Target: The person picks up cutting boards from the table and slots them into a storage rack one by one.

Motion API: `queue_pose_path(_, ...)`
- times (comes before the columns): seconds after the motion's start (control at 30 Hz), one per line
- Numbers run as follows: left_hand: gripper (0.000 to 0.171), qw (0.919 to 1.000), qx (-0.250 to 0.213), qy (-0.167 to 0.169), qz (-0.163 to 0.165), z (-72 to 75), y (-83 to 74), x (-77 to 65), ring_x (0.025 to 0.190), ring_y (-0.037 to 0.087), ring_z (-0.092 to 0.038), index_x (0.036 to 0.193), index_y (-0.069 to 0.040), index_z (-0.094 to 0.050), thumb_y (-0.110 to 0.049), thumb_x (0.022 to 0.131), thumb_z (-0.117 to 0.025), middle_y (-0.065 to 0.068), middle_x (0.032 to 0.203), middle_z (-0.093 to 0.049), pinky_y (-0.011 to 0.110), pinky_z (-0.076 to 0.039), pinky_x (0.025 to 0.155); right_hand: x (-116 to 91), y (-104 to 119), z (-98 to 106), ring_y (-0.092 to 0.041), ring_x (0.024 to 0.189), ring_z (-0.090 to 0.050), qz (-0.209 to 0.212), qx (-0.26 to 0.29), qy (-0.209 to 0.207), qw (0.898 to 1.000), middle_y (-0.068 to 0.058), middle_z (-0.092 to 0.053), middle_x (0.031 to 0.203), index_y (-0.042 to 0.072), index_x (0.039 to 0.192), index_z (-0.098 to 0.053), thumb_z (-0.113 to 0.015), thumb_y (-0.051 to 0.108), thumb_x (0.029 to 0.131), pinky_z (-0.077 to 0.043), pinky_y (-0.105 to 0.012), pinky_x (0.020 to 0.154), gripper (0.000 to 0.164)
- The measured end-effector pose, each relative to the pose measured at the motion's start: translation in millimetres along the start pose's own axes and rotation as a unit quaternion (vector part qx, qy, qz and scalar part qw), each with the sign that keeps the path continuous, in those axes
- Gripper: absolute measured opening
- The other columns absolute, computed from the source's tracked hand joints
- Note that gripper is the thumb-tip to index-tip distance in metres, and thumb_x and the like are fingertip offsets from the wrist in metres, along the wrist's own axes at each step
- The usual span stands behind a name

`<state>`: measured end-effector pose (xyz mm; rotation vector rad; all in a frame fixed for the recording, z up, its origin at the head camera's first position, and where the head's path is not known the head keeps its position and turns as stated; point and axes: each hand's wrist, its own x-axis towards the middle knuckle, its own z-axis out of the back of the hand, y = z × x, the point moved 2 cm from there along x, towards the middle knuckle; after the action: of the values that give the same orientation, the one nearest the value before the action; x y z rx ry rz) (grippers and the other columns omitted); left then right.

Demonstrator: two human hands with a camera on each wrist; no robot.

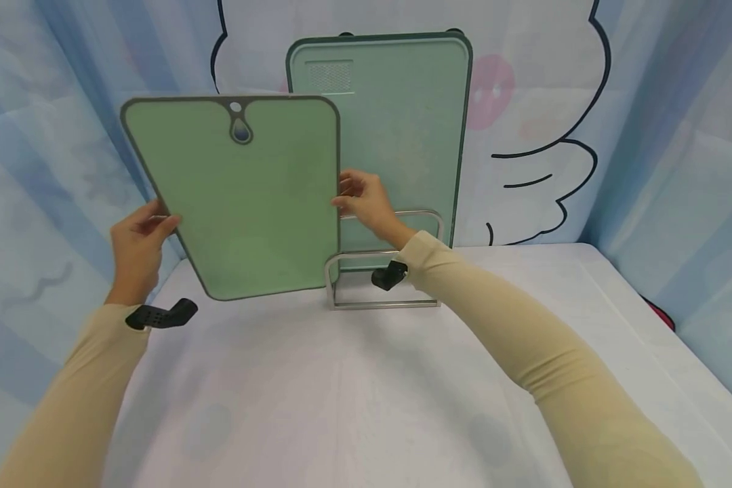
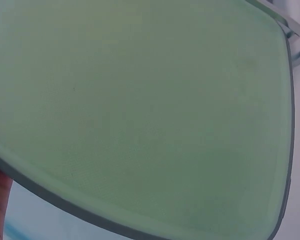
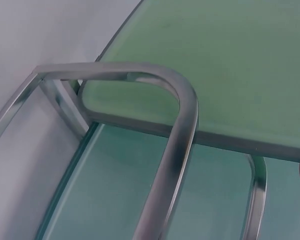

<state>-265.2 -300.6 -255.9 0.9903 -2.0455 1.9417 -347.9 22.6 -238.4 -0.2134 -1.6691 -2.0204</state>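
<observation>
A light green cutting board [image 1: 238, 203] with a grey rim and a teardrop-shaped hole at its top is held up between both hands, slightly tilted. The left hand [image 1: 137, 247] pinches its left edge, thumb in front. At the opposite edge, the right hand [image 1: 369, 200] pinches the rim, with the thumb on the near side. The board's lower right corner lies behind the front loop of a metal rack [image 1: 385, 304]. A larger, blue-green cutting board [image 1: 402, 122] stands upright in that rack, behind the right hand. In the right wrist view, the metal loop [image 3: 177, 135] crosses in front of the held board [image 3: 230, 65].
The rack stands toward the back of a table with a white cover [image 1: 317, 400]. Behind it hangs a printed curtain [image 1: 543, 88], with blue-striped cloth on both sides. Each wrist wears a black camera band. Something red and black [image 1: 659, 313] shows beside the table's right edge.
</observation>
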Motion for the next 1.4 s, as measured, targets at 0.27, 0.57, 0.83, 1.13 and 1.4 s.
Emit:
queue_pose_path(0.27, 0.030, 0.9991, -0.018, 0.031, -0.022, -17.4, 7.0, 2.0, 0.066, 0.004, -0.062, 0.111, 0.002, -0.068, 0.010, 0.082, -0.063, -0.006, 0.082, -0.070, 0.012, -0.052, 0.064, -3, -3, 18, -0.009, 0.077, -0.060, -0.018, -0.023, -0.004, 1.000, -0.023, -0.061, 0.106, -0.005, 0.124, -0.054, -0.065, -0.005, 0.084, -0.058, -0.030, 0.071, 0.041)
queue_pose_path(0.57, 0.032, 0.9981, 0.020, 0.049, -0.031, -35.1, 14.8, 1.6, 0.067, 0.003, -0.061, 0.116, 0.006, -0.063, 0.005, 0.084, -0.064, -0.009, 0.084, -0.068, 0.011, -0.052, 0.067, -7, -6, 37, -0.004, 0.075, -0.058, -0.029, -0.029, -0.013, 0.999, -0.022, -0.060, 0.107, -0.006, 0.127, -0.052, -0.064, -0.004, 0.084, -0.058, -0.029, 0.072, 0.044)
queue_pose_path(0.83, 0.035, 0.9961, 0.049, 0.071, -0.020, -52.9, 19.4, -1.3, 0.069, 0.001, -0.060, 0.121, 0.005, -0.060, 0.002, 0.086, -0.063, -0.010, 0.083, -0.064, 0.011, -0.051, 0.069, -13, -12, 57, -0.002, 0.074, -0.059, -0.029, -0.023, -0.014, 0.999, -0.013, -0.060, 0.100, -0.008, 0.128, -0.051, -0.063, -0.005, 0.085, -0.057, -0.025, 0.071, 0.045)
queue_pose_path(1.13, 0.040, 0.9949, 0.031, 0.096, 0.007, -72.2, 23.7, -0.6, 0.072, 0.000, -0.063, 0.124, 0.010, -0.055, 0.001, 0.086, -0.063, -0.010, 0.085, -0.064, 0.011, -0.053, 0.068, -17, -17, 79, 0.000, 0.073, -0.060, -0.031, -0.021, -0.014, 0.999, -0.001, -0.058, 0.093, -0.008, 0.132, -0.047, -0.061, -0.005, 0.086, -0.056, -0.020, 0.068, 0.048)
queue_pose_path(1.4, 0.041, 0.9927, 0.039, 0.113, 0.008, -88.5, 28.3, -1.8, 0.073, -0.001, -0.062, 0.126, 0.009, -0.053, -0.001, 0.087, -0.062, -0.010, 0.085, -0.061, 0.011, -0.053, 0.070, -23, -19, 97, -0.001, 0.075, -0.061, -0.031, -0.036, -0.013, 0.999, 0.002, -0.059, 0.091, -0.007, 0.130, -0.049, -0.062, -0.003, 0.087, -0.057, -0.027, 0.073, 0.045)
